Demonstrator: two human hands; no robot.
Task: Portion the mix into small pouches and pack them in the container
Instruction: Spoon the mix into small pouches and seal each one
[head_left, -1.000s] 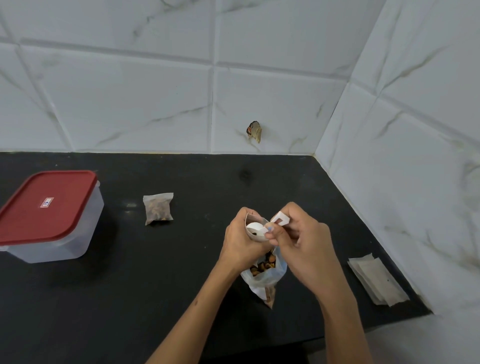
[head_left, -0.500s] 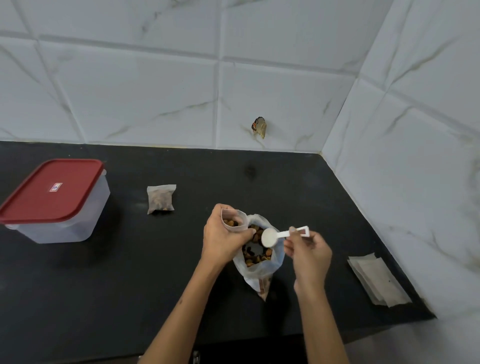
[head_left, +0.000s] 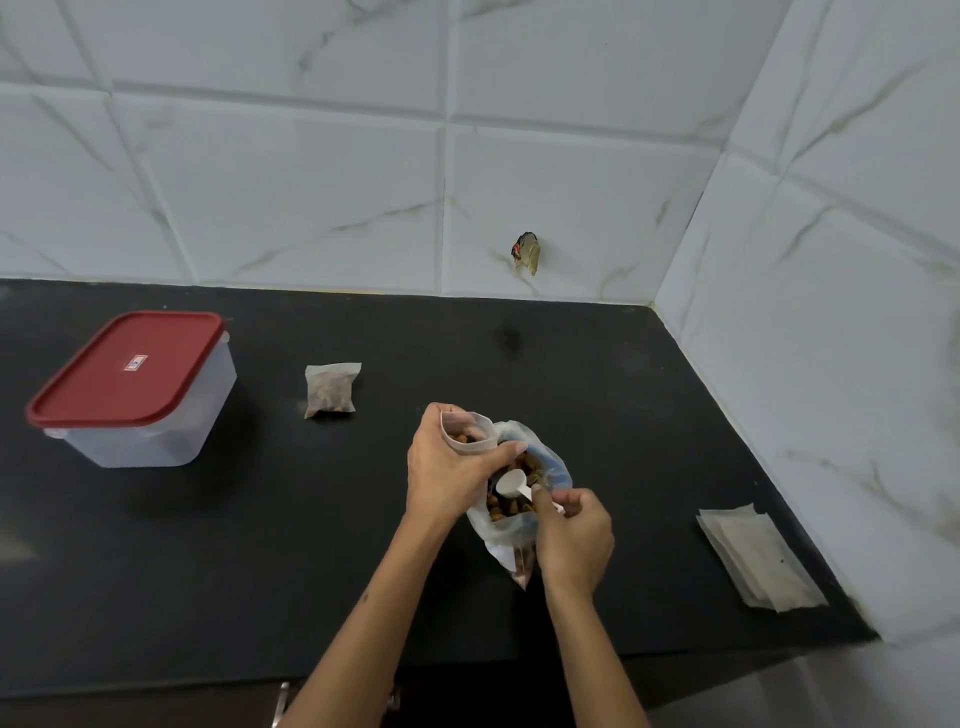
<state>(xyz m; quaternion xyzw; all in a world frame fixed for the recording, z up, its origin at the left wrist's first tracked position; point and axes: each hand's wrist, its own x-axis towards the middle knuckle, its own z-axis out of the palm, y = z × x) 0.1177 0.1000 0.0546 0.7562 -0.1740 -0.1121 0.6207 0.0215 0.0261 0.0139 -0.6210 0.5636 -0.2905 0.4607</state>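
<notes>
- Left hand (head_left: 449, 467) grips a small pouch (head_left: 467, 434) mouth-up beside the mix bag (head_left: 524, 493), probably for short transfers; right hand (head_left: 571, 535) pinches a white scoop (head_left: 511, 480) over the mix
- Red-lidded container (head_left: 132, 384) waits closed at nine o'clock; empty pouches (head_left: 758, 556) stacked at three
- Filled pouch (head_left: 332, 389) lies at eleven, unpacked

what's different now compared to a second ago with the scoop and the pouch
The right hand has taken the white scoop from the mouth of the small pouch down into the mix bag. The left hand still grips the pouch open. The filled pouch, container and empty pouches stayed put.
</notes>
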